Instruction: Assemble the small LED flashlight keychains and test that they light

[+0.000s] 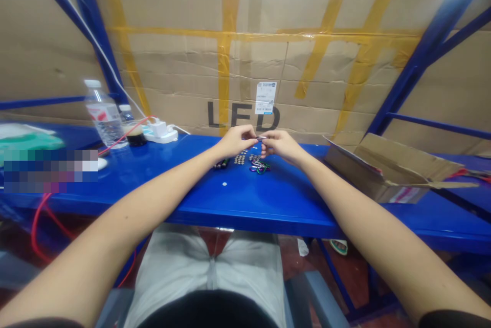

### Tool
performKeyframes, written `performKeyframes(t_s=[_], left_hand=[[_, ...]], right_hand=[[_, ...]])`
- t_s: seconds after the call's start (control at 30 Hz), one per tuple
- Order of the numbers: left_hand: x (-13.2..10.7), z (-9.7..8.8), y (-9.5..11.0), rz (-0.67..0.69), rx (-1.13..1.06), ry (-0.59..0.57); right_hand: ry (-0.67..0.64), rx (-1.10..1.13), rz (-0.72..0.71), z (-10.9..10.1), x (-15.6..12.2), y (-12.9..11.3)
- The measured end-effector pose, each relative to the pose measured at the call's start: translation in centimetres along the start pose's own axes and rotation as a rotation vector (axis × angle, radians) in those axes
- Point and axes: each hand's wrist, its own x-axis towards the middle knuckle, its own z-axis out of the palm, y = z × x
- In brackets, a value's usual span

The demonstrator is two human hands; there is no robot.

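Note:
My left hand (238, 142) and my right hand (282, 146) meet above the blue table, fingertips pinched together. Between them is a small shiny metal piece (261, 138), mostly covered by the fingers, so its kind is unclear. Just below my right hand lies a small heap of coloured carabiners (260, 166), with green and purple ones showing. Small brass-coloured metal pieces (240, 158) sit in rows to the left of the heap. Under my left wrist are several dark strips (221, 164), partly hidden.
An open cardboard box (383, 179) stands at the right. On the left are a water bottle (105, 118), a dark-liquid bottle (134, 136), a white power strip (163, 134) and a red cable (38, 215). A large taped cardboard sheet (184, 77) rises behind the table.

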Motion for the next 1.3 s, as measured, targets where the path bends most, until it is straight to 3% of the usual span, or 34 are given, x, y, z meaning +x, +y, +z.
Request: performKeyframes(t_s=[0.27,0.57,0.9,1.13,1.3], left_hand=[[0.0,0.3,0.7,-0.055,-0.165,0.005],[0.3,0.6,1.4,-0.189,-0.334,0.098],[0.4,1.1,2.0,-0.289,-0.457,0.114],[0.3,0.7,1.8,-0.145,-0.310,0.008],[0.3,0.6,1.4,-0.078,-0.208,0.023]], right_hand=[[0.008,-0.055,-0.221,-0.2,0.1,0.1],[0.080,-0.133,-0.343,-0.2,0.2,0.1],[0.107,-0.008,-0.241,-0.7,0.4,-0.1],[0.084,-0.104,-0.187,-0.2,0.2,-0.1],[0.090,-0.189,-0.156,0.3,0.0,-0.3]])
